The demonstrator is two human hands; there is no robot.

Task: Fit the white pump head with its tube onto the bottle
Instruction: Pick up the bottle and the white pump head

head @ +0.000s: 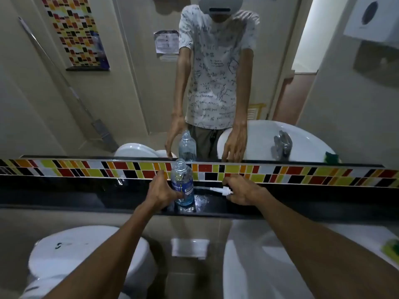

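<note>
A clear plastic bottle point(182, 180) with a blue label and some blue liquid stands upright on the black shelf point(64, 195), its neck uncapped. My left hand point(160, 190) wraps around its lower half. The white pump head point(222, 190) lies on its side on the shelf just right of the bottle, its thin tube point(201, 187) pointing left toward the bottle. My right hand point(241, 190) rests over the pump head's right end, fingers curled at it; whether it grips the head is unclear.
A band of coloured tiles point(302, 173) and a large mirror point(108, 93) rise behind the shelf. Below the shelf are a white toilet point(64, 260) at left and a white sink point(248, 266) at right, with a green sponge point(390, 248) on its edge.
</note>
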